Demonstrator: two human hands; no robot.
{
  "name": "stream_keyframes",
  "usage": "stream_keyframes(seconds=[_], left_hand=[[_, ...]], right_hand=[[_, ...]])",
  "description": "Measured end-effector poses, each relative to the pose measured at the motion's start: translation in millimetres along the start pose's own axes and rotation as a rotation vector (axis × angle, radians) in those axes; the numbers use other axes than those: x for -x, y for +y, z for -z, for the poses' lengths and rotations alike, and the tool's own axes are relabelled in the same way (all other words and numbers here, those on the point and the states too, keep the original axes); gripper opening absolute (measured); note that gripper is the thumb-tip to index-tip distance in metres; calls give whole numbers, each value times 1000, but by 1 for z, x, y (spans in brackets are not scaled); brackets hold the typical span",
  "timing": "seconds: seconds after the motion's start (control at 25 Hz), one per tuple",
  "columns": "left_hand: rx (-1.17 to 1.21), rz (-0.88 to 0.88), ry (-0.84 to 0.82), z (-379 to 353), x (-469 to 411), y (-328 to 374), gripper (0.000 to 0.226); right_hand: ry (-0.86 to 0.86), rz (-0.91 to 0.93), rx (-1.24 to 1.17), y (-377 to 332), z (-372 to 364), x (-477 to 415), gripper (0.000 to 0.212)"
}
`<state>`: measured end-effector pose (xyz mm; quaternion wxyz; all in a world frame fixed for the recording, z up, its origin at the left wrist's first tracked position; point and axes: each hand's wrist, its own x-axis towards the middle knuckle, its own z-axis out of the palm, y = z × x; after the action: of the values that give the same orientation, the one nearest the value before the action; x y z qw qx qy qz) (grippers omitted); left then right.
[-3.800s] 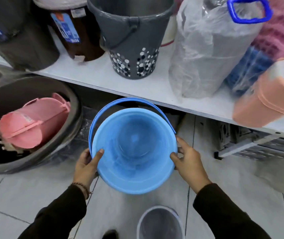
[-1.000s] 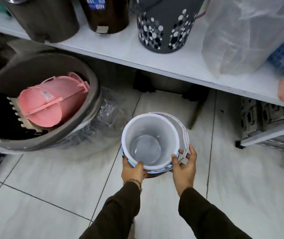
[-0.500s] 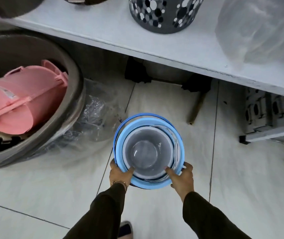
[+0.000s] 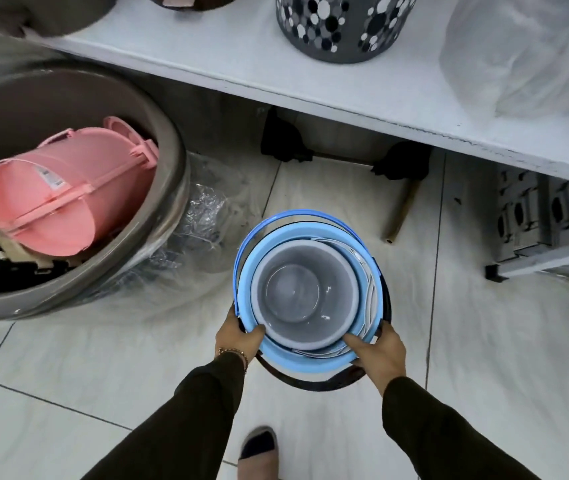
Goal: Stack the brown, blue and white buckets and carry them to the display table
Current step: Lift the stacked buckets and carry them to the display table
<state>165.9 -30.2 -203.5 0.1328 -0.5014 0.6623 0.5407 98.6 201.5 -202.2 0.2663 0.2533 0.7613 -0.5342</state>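
Three buckets are nested and held over the tiled floor. The white bucket sits innermost, inside the blue bucket, whose blue handle arcs at the far side. Only the dark rim and handle of the brown bucket show below the blue one. My left hand grips the stack's near left rim with its thumb over the blue edge. My right hand grips the near right rim, thumb inside the blue bucket against the white one.
A white shelf runs across the top with a grey dotted bin and a plastic-wrapped item. A large grey tub at the left holds a pink bucket. A grey crate sits under the shelf at right. My shoe is below.
The white bucket has gone down into the blue one. The nested stack has since come slightly nearer, and the brown bucket's rim now shows beneath it.
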Motion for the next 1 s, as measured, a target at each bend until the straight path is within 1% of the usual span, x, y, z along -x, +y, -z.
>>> stream_keyframes(seconds=[0.16, 0.24, 0.48, 0.6, 0.68, 0.76, 0.84, 0.92, 1.0], left_hand=[[25, -44, 47, 25, 44, 26, 50], [48, -66, 71, 37, 76, 43, 46], [155, -115, 45, 79, 208, 104, 29], [255, -167, 35, 105, 279, 140, 27], [309, -181, 48, 123, 316, 162, 27], [380, -201, 57, 152, 361, 199, 29], [396, -251, 31, 165, 380, 216, 40], [407, -318, 14, 192, 406, 247, 51], [424, -381, 1, 215, 425, 275, 57]], right_hand=[[-36, 122, 29, -36, 20, 40, 34], [-59, 162, 35, -60, 37, 67, 33], [-62, 308, 38, -145, 102, 183, 35], [-37, 384, 41, -196, 138, 248, 44], [-35, 454, 43, -229, 156, 282, 40], [-12, 537, 53, -278, 176, 329, 36], [-12, 600, 85, -302, 183, 351, 35], [18, 647, 113, -342, 193, 382, 35], [68, 691, 137, -379, 199, 409, 46]])
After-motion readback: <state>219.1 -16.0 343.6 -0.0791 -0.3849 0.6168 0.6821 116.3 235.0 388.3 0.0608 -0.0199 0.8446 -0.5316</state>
